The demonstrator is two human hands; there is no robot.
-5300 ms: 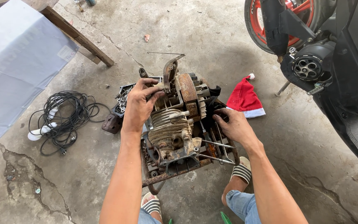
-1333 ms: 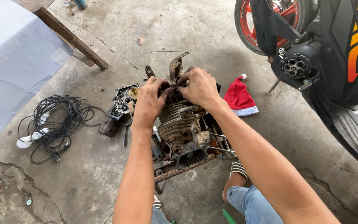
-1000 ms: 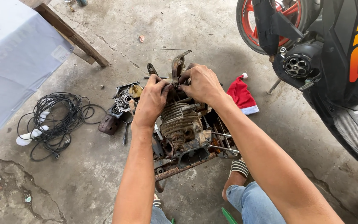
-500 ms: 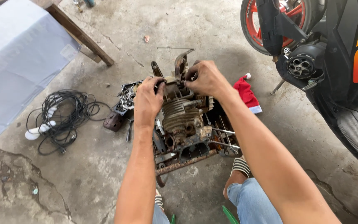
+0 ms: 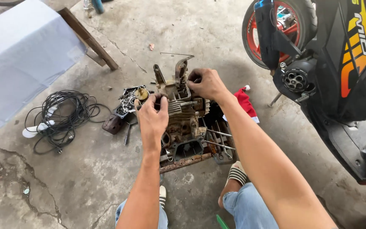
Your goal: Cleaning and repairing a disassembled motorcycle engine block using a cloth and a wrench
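Note:
A rusty, greasy small engine block with cooling fins stands on the concrete floor in front of my knees. My left hand is curled against the engine's left side, fingers closed on its edge near the fins. My right hand grips the upper part of the engine at the far end, fingers pinched around a bracket. Long bare studs stick out of the block on the right.
A loose engine cover and small parts lie left of the engine. A coiled black cable is further left. A white cloth-covered bench fills the upper left. A red-wheeled black motorcycle stands right. A red cloth lies beside the engine.
Earlier my hands rested on the engine's sides; both then moved to its top end, and the engine now shows its open lower face more toward me.

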